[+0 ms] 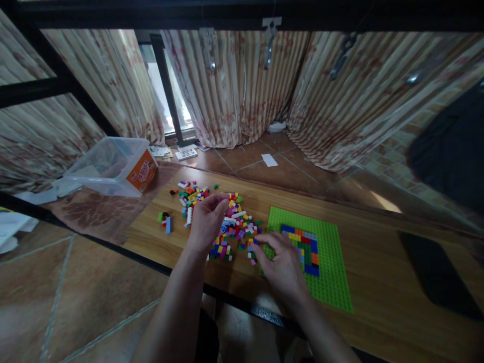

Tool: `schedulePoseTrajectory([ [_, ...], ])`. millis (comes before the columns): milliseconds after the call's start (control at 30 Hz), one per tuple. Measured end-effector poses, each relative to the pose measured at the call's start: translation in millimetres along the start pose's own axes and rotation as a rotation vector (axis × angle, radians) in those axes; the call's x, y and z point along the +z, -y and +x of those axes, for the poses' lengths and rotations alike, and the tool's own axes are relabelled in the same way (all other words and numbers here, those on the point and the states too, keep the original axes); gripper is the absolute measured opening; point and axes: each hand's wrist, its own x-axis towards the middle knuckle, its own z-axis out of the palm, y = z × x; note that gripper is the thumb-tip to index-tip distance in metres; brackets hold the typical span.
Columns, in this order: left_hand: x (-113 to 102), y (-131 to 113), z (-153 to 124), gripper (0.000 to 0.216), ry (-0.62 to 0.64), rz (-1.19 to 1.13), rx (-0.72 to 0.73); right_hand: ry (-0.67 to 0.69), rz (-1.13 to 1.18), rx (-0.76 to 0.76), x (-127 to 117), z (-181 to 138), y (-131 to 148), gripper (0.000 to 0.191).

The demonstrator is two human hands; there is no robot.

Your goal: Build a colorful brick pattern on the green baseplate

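Note:
A heap of small coloured bricks (230, 222) lies on the wooden table (378, 282). My left hand (206, 219) hovers over the heap with its fingertips pinched together; what they hold is too small to make out. My right hand (282, 264) rests at the left edge of a green baseplate (333, 262), fingers curled and reaching toward the loose bricks. On the baseplate sits a partly built flat patch of coloured bricks (308, 247), partly hidden by my right hand.
A clear plastic box (113, 166) with an orange label stands at the back left on a patterned cloth. A few stray bricks (165, 221) lie left of the heap. A dark flat object (434, 272) lies at the table's right. Curtains hang behind.

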Motion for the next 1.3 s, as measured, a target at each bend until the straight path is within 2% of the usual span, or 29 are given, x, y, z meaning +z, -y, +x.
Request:
schedulePoseTrajectory([
  [233, -6.5, 0.4, 1.4, 0.021, 0.002, -0.039, -0.020, 0.059, -0.262, -0.038, 32.7, 10.5, 12.4, 0.029],
  [433, -9.1, 1.5, 3.2, 0.018, -0.007, -0.068, -0.026, 0.058, -0.403, 0.001, 42.8, 14.5, 17.3, 0.025],
  [633, -11.8, 2.4, 3.8, 0.020, -0.019, -0.046, -0.010, 0.039, -0.387, 0.013, 47.8, 15.9, 14.9, 0.019],
  [833, -12.8, 1.5, 4.6, 0.020, -0.016, -0.011, -0.009, 0.027, -0.243, -0.025, 46.7, 14.0, 14.3, 0.016],
  [933, -12.3, 2.6, 5.2, 0.019, -0.021, 0.028, 0.010, 0.019, -0.142, -0.043, 34.7, 13.9, 13.9, 0.016],
  [1033, -12.1, 4.3, 6.1, 0.021, -0.027, 0.079, 0.037, 0.021, -0.031, -0.010, 7.8, 13.5, 5.7, 0.016],
  [1200, -8.5, 7.3, 5.7, 0.021, -0.012, 0.118, 0.064, -0.007, 0.049, 0.172, -46.6, 4.2, -29.7, 0.015],
  [1300, -1.5, 10.4, 4.2, 0.019, 0.004, 0.124, 0.076, 0.060, 0.055, 0.203, -63.2, -3.7, -48.6, 0.016],
])
